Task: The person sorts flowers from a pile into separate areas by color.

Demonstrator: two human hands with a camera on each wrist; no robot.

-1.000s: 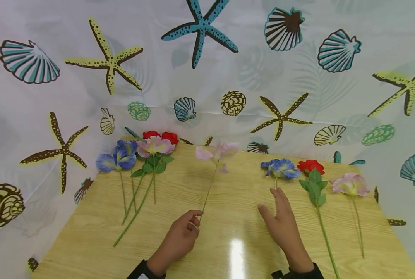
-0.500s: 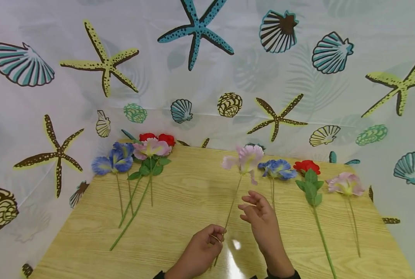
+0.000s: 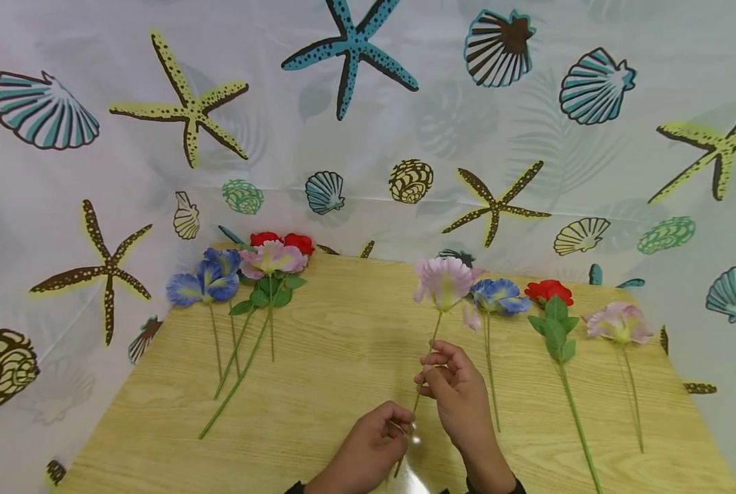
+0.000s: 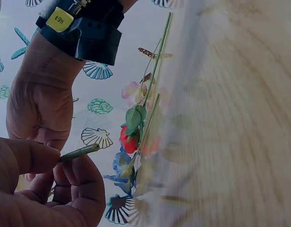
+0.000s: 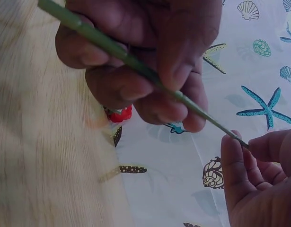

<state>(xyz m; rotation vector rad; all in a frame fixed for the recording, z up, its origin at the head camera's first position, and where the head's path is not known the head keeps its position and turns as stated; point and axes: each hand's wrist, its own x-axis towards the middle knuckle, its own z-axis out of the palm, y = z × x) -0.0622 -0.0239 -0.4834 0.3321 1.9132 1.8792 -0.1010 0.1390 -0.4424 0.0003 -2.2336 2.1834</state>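
Both my hands hold one pink artificial flower (image 3: 444, 283) upright over the table, its ruffled bloom near the far edge. My left hand (image 3: 371, 444) grips the lower stem between thumb and fingers; the cut stem end (image 4: 81, 152) sticks out past the fingertips in the left wrist view. Higher up, my right hand (image 3: 463, 405) pinches the same stem between thumb and forefinger. The right wrist view shows the green stem (image 5: 105, 45) running from the left hand to the right fingertips (image 5: 233, 139). Just behind the held bloom lies a blue flower (image 3: 500, 296).
To the right, a red rose (image 3: 549, 293) and another pink flower (image 3: 621, 324) lie on the wooden table (image 3: 337, 343). At the far left is a group of blue flowers (image 3: 207, 278), a pink flower (image 3: 273, 259) and red roses (image 3: 299, 243). A shell-patterned cloth (image 3: 368, 151) hangs behind.
My left hand has carried the pink flower to the right and turned its bloom upright. My right hand has left the blue flower, come in leftward and pinched the pink flower's stem.
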